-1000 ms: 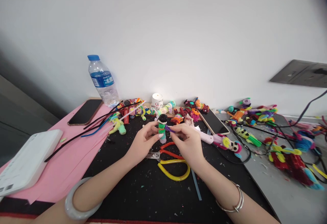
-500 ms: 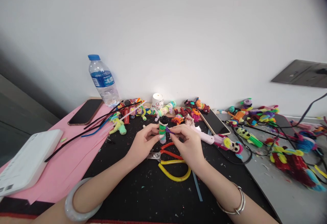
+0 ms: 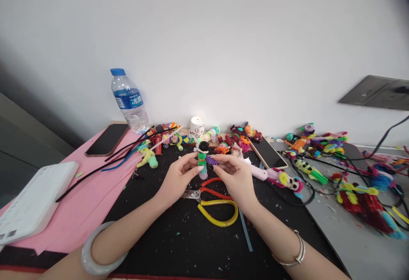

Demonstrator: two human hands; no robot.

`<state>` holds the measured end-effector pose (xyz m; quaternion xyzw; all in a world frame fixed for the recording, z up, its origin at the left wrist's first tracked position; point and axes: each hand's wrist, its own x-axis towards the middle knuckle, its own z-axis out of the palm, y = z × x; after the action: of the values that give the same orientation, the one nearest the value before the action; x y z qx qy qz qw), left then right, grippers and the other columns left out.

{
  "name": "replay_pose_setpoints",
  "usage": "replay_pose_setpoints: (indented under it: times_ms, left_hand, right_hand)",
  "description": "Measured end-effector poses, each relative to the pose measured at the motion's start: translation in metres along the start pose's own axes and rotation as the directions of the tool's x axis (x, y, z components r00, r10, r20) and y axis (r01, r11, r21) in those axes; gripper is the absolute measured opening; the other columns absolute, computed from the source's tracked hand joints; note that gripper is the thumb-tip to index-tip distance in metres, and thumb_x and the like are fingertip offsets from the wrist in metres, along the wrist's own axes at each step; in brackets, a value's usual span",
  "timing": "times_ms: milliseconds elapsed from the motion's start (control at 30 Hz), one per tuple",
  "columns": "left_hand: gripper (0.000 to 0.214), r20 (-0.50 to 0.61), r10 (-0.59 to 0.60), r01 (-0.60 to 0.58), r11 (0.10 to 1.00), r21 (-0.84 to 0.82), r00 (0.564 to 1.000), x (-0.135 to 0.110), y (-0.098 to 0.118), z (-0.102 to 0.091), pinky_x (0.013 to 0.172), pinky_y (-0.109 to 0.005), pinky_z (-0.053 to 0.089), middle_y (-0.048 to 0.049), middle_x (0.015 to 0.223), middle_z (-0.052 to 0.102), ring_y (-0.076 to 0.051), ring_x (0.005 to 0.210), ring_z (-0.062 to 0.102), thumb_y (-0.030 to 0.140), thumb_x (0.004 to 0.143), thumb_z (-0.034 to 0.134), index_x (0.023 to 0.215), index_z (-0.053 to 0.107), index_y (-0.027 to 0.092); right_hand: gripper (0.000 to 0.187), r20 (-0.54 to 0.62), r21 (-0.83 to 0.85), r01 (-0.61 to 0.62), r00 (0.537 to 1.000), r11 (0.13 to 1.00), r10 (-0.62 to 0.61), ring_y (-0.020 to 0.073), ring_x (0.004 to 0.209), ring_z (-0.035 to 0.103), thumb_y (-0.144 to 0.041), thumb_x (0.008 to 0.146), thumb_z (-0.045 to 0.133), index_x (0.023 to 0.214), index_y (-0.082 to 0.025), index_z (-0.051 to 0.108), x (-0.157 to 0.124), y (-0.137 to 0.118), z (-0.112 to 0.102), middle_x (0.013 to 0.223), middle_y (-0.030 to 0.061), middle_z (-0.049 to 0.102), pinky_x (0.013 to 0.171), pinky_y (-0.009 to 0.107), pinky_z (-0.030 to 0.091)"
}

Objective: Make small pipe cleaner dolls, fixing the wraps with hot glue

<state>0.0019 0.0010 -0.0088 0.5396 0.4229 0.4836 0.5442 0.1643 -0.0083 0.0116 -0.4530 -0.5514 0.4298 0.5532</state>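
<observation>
A small pipe-cleaner figure (image 3: pixel 202 159) with a black head, green body and pale lilac base is held upright over the black mat (image 3: pixel 179 237). My left hand (image 3: pixel 177 177) pinches its body from the left. My right hand (image 3: pixel 234 178) pinches a purple pipe-cleaner coil (image 3: pixel 211 160) that sticks out of the figure's right side. Both hands are closed. Just below them on the mat lie pliers with red and yellow handles (image 3: pixel 213 201).
A water bottle (image 3: pixel 129 101), a dark phone (image 3: pixel 106 139) on pink paper (image 3: pixel 86 203) and a white device (image 3: pixel 33 201) are at the left. Loose pipe cleaners (image 3: pixel 118 156), several finished figures (image 3: pixel 243 133), a second phone (image 3: pixel 267 151) and cables (image 3: pixel 322 161) crowd the back and right.
The figure and both hands have shifted only slightly; my right hand's fingers have turned a little on the purple coil. Everything else on the table is unmoved.
</observation>
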Motion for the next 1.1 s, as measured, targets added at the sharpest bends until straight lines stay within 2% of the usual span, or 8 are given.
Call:
replay_pose_setpoints:
  times_ms: [300,1100]
  left_hand:
    - [0.031,0.020,0.017,-0.017,1.000,0.015,1.000,-0.0010,0.0025,0.0008,0.084,-0.036,0.048,-0.0051,0.090,0.067,-0.021,0.089,0.063,0.025,0.075,0.064,0.104,0.059,0.017]
    - [0.023,0.042,0.045,-0.048,0.997,0.064,0.998,-0.0014,0.0004,-0.0007,0.082,-0.033,0.048,-0.0051,0.088,0.065,-0.020,0.087,0.062,0.023,0.077,0.062,0.099,0.059,0.016]
  right_hand:
    - [0.013,-0.020,0.007,-0.014,1.000,1.000,0.014,0.0189,0.081,0.069,-0.013,0.070,0.063,0.080,-0.019,0.068,-0.0022,-0.0020,0.0010,0.085,0.0038,0.073,0.079,0.036,0.056]
    - [0.011,-0.040,0.040,-0.080,0.996,0.996,0.082,0.0162,0.076,0.068,-0.014,0.068,0.064,0.078,-0.018,0.068,-0.0046,-0.0076,0.0042,0.080,0.0020,0.073,0.072,0.028,0.054]
